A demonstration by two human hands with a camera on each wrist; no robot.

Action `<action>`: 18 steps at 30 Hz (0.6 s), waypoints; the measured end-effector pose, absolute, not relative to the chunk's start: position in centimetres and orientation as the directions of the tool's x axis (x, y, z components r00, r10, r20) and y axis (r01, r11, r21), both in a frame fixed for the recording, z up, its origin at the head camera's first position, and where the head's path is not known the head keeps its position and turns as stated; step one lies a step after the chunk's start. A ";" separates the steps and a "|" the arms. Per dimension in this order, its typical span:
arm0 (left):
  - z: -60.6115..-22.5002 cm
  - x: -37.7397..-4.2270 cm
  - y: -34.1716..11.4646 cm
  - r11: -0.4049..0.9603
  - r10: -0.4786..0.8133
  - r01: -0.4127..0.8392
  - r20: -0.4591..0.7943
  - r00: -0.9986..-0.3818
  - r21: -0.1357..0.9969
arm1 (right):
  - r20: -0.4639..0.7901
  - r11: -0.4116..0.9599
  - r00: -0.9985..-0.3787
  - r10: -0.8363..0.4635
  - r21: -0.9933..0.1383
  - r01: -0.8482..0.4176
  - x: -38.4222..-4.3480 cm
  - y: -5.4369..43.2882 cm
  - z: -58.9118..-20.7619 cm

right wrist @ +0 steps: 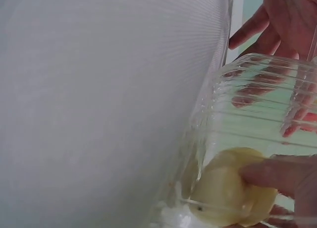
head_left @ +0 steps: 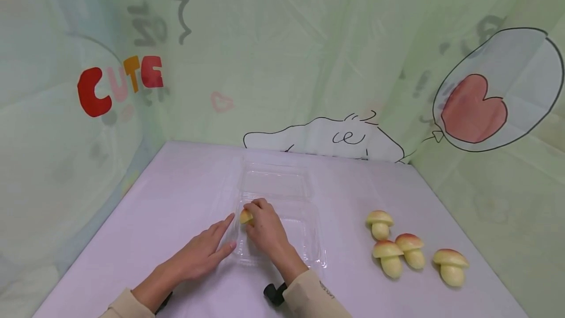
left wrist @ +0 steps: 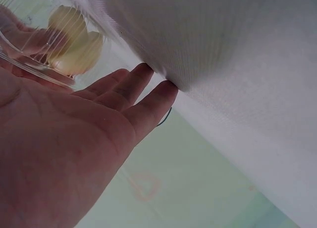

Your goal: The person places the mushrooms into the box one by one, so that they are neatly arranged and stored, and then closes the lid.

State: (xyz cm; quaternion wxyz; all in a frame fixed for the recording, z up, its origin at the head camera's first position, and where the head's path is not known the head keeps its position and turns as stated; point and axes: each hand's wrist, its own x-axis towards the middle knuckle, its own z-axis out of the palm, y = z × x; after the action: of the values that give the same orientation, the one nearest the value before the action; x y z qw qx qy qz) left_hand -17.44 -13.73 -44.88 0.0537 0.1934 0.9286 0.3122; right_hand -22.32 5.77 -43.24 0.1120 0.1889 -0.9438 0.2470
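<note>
A clear plastic clamshell box (head_left: 305, 232) lies on the table with its lid (head_left: 275, 183) folded back, away from the person. Inside the box's left part, my right hand (head_left: 267, 229) grips a mushroom-shaped bun (head_left: 246, 216) with a browned cap. The right wrist view shows the thumb pressed against this pale bun (right wrist: 223, 188), seen through the ribbed wall. My left hand (head_left: 200, 254) is beside the box's left side, its fingers extended and holding nothing. In the left wrist view, its fingertips (left wrist: 168, 89) touch the tabletop.
Several more mushroom-shaped buns stand to the right of the box, including one at the back (head_left: 379, 225) and one at far right (head_left: 451, 267). A black object (head_left: 274, 294) shows beside the right sleeve. Printed fabric (head_left: 282, 63) encloses the white table (head_left: 190, 180).
</note>
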 end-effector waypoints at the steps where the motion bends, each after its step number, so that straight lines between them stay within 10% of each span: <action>1: -44.9 -17.4 -13.7 0.730 0.393 0.324 0.019 -0.919 0.602 | 0.304 0.808 -0.904 -0.301 -0.422 -0.411 -22.3 5.8 -43.2; 18: -44.9 -17.4 -13.7 0.736 0.385 0.319 0.018 -0.923 0.598 | 0.307 0.847 -0.903 -0.300 -0.350 -0.401 -22.1 5.7 -43.3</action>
State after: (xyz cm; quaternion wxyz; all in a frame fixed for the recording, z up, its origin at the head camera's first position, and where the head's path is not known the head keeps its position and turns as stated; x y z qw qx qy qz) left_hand -17.37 -13.67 -44.93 0.0535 0.1893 0.9300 0.3105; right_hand -22.11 5.70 -43.25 0.1214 0.1838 -0.9532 0.2069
